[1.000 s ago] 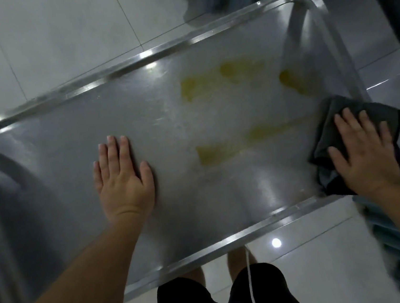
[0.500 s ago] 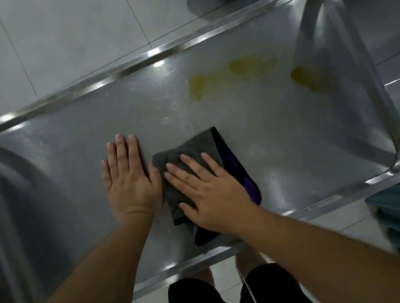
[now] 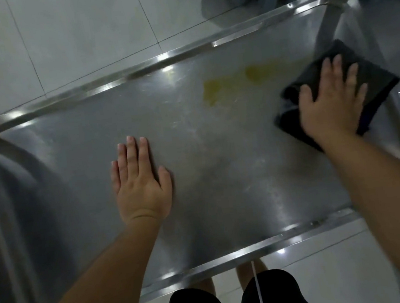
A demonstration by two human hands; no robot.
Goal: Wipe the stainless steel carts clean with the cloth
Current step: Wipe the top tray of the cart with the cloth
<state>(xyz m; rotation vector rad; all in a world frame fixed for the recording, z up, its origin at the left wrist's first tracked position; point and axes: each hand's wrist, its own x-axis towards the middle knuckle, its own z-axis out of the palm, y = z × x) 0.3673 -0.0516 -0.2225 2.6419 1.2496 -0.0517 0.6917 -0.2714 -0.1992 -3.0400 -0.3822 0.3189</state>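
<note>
From the head camera, the right hand (image 3: 331,109) presses spread fingers (image 3: 337,66) flat on the dark cloth (image 3: 372,79) at three o'clock on the cart top (image 3: 221,173), yellow stains (image 3: 214,90) at its nine o'clock, while the left hand (image 3: 140,185) lies flat, fingers together.

A dark folded cloth (image 3: 370,77) lies flat at the right end of the yellow-stained stainless steel cart (image 3: 221,173) top.

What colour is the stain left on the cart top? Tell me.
Yellowish stain, seen from the head view.
</note>
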